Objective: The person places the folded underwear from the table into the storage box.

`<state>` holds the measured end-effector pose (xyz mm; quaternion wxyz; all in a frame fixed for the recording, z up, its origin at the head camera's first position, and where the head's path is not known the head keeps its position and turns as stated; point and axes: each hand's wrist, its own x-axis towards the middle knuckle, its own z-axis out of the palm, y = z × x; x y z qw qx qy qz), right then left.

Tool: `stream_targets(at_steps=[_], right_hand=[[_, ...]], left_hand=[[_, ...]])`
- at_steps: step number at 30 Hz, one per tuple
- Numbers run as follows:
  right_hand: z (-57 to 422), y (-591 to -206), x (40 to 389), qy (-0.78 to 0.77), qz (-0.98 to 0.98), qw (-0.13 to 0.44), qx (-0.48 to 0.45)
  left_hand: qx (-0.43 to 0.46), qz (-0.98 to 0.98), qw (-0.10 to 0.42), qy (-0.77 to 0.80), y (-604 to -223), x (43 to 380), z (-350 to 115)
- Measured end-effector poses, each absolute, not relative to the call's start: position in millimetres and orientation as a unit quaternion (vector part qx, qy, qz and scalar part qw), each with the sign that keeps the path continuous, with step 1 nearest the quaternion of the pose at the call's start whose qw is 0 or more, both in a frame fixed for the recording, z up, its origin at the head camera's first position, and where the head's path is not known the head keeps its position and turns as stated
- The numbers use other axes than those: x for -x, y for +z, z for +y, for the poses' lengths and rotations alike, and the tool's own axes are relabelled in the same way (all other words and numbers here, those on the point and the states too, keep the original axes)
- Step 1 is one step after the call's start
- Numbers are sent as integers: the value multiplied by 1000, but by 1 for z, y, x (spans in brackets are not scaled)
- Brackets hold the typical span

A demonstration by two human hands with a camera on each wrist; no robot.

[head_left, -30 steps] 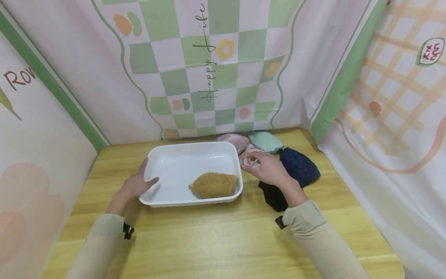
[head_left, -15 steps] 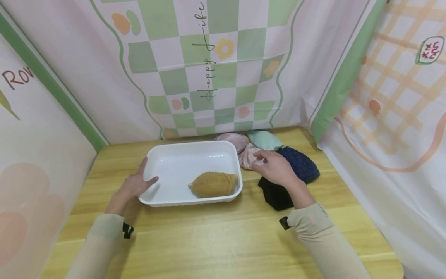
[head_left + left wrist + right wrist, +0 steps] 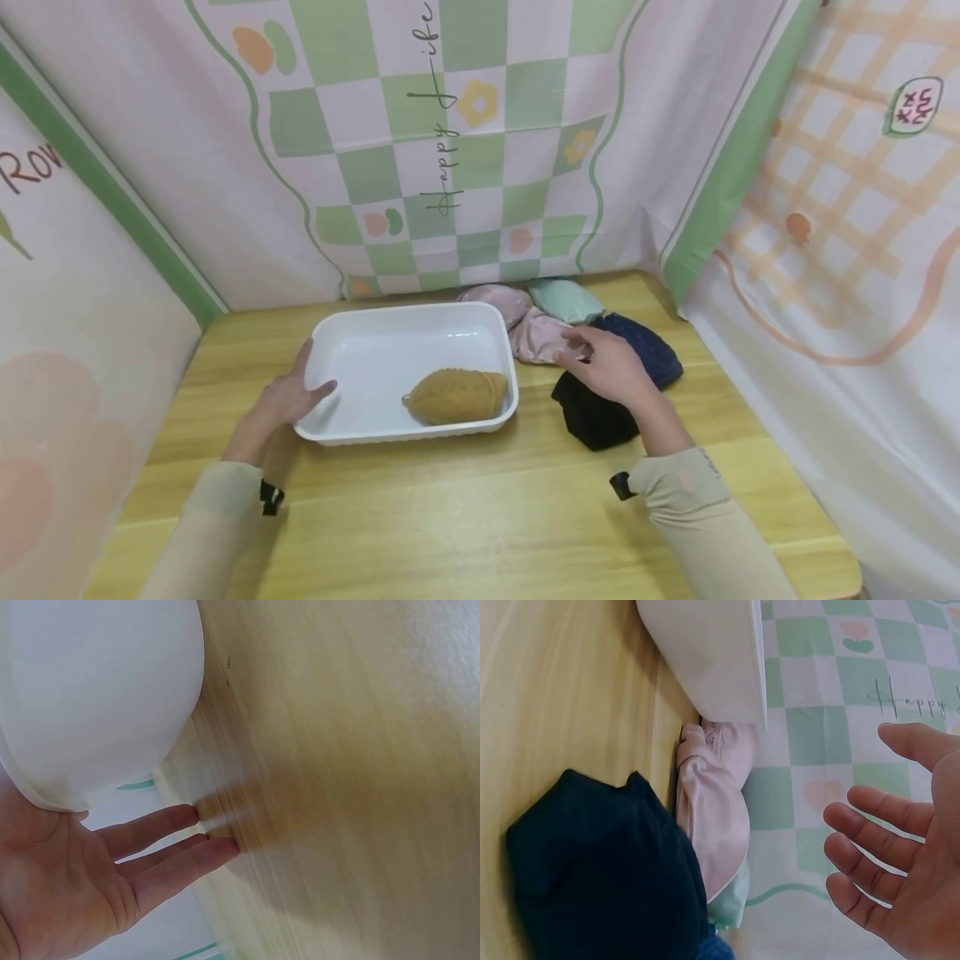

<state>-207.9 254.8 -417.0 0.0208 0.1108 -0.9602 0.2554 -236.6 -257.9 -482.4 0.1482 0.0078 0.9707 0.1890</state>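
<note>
My left hand [image 3: 285, 400] rests at the left rim of a white tray [image 3: 375, 358], thumb over the inside, other fingers straight along the outside. In the left wrist view, fingertips [image 3: 225, 846] reach down near the table. A brown padded garment [image 3: 457, 397], like a folded bra with a scalloped edge, lies in the tray's near right corner. My right hand [image 3: 611, 367] holds nothing, its fingers loosely bent above a folded black garment [image 3: 592, 417]. Beyond it lies a shiny pink garment [image 3: 538, 336], which also shows in the right wrist view beside the tray.
A navy textured garment [image 3: 651, 346] lies right of my right hand, partly covered by it. At the back sit a mint one [image 3: 564, 300] and a second pink one [image 3: 495, 302], close to a checked curtain [image 3: 450, 167]. The wooden table [image 3: 450, 517] extends in front.
My right hand has drawn back to the right, off the pink garment and over the black one. The left hand stays at the tray rim, and the tray keeps its place.
</note>
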Motion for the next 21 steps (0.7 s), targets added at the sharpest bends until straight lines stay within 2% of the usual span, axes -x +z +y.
stream_targets(at_steps=[21], right_hand=[[282,-433,193,251,-964,32,-87]], left_hand=[[-12,970,146,195,-484,237,-260]])
